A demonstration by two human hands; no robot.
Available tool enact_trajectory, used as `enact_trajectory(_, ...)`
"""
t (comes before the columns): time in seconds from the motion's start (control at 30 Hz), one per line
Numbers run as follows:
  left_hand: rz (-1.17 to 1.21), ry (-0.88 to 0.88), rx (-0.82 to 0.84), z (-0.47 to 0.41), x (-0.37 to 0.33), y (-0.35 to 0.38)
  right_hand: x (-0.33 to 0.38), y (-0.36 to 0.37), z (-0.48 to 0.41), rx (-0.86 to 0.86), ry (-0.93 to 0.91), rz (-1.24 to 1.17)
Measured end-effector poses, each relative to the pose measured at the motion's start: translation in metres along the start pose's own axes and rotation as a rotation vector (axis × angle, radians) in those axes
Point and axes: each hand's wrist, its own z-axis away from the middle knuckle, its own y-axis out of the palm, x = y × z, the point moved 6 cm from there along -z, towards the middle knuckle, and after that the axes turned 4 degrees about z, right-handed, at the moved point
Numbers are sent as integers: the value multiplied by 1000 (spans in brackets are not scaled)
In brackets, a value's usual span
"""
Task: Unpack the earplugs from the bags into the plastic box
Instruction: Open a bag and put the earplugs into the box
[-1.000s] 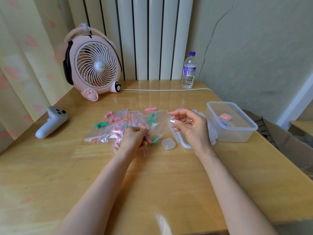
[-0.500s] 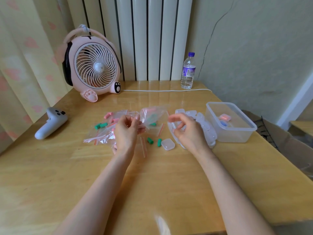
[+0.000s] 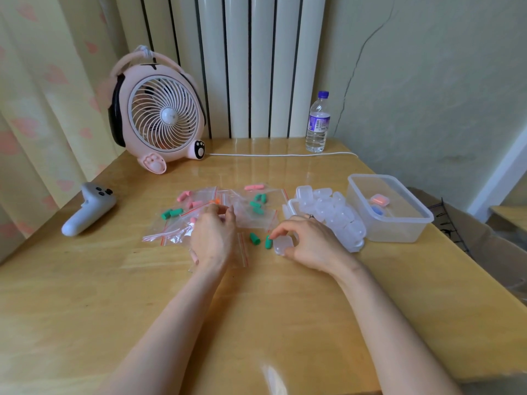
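Earplugs, two soft green stubs, lie loose on the shiny wood desk between the hands. Just left of them, the left grip pinches a thin clear bag. The right grip holds a small square clear case, one finger touching the right plug. The see-through plastic box stands far right.

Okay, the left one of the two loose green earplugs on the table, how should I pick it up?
Pinch the green earplug across its middle, thumb and forefinger on its long sides, coming straight down. It lies on its side on the table, so both flanks look open; its rounded ends would probably slip.
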Motion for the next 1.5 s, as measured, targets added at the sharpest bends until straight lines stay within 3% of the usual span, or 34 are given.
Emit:
enact_trajectory(0.13,27,143,-10,4,-9,1,-4,1,-2,-17,-3,1)
enact_trajectory(0.23,140,348,118,9,-26,11,-6,-4,-5,-110,-2,-102)
enact_trajectory(0.4,231,636,468,34,-48,28,-15,-12,-5,-213,147,-715)
enact_trajectory(0.5,319,660,471,36,-52,27,-8,-11,-1,-127,159,-1045)
enact_trajectory(0.57,361,620,422,34,-51,24,-3,-12,0,-89,139,-1136)
enact_trajectory(1.13,390,615,334,29,-52,12,6,-5,-1,-32,51,-1160)
enact_trajectory(1.5,382,569,453,27,-47,20,3,-3,-1,-22,86,-1133)
